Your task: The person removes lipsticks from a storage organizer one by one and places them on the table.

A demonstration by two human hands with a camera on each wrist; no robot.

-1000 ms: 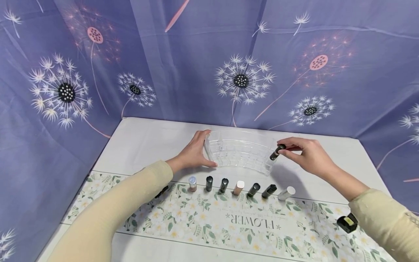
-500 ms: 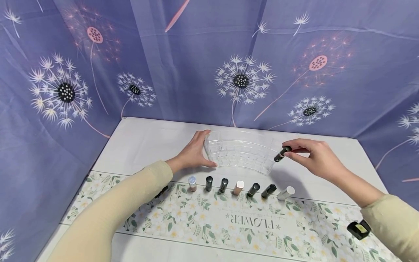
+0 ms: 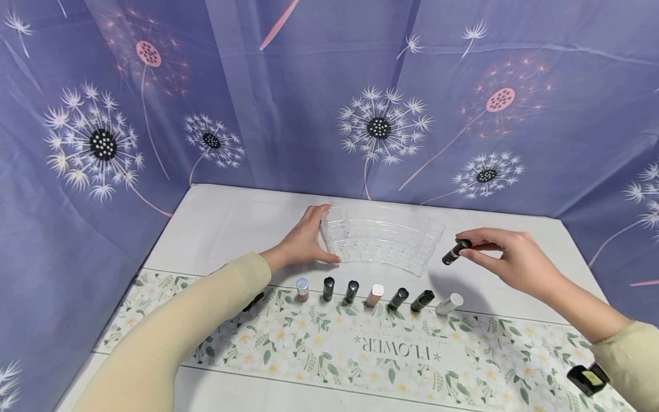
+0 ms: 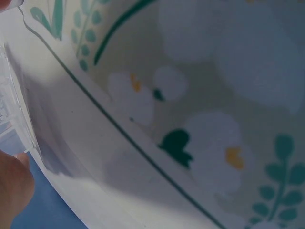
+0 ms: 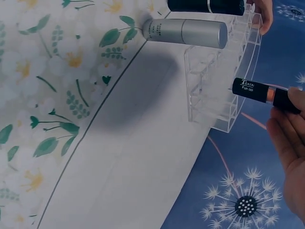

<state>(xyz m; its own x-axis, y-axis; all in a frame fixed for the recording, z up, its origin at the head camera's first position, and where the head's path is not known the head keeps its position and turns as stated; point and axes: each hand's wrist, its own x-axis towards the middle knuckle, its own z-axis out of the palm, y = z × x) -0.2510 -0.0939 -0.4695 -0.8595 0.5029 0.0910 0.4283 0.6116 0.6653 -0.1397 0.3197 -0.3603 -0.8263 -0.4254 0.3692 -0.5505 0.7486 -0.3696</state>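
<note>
My right hand pinches a black lipstick by its upper end, thumb against fingers, tilted above the table. The right wrist view shows its white lettering and a copper-coloured band. Just left of it stands a clear acrylic lipstick organizer, curved and tiered, with no lipsticks in its slots. At the organizer's left end my left hand grips it, fingers at the back and thumb at the front corner. In the left wrist view only a bit of the hand and the organizer's edge show.
Several lipsticks stand in a row before the organizer, among them a silver one, a pink one with a white top and a clear-capped one. They stand along a floral runner. A blue dandelion-print curtain encloses the table.
My right hand has moved right and slightly nearer with the black lipstick, away from the organizer's right end. My left hand and the row of lipsticks have stayed put.
</note>
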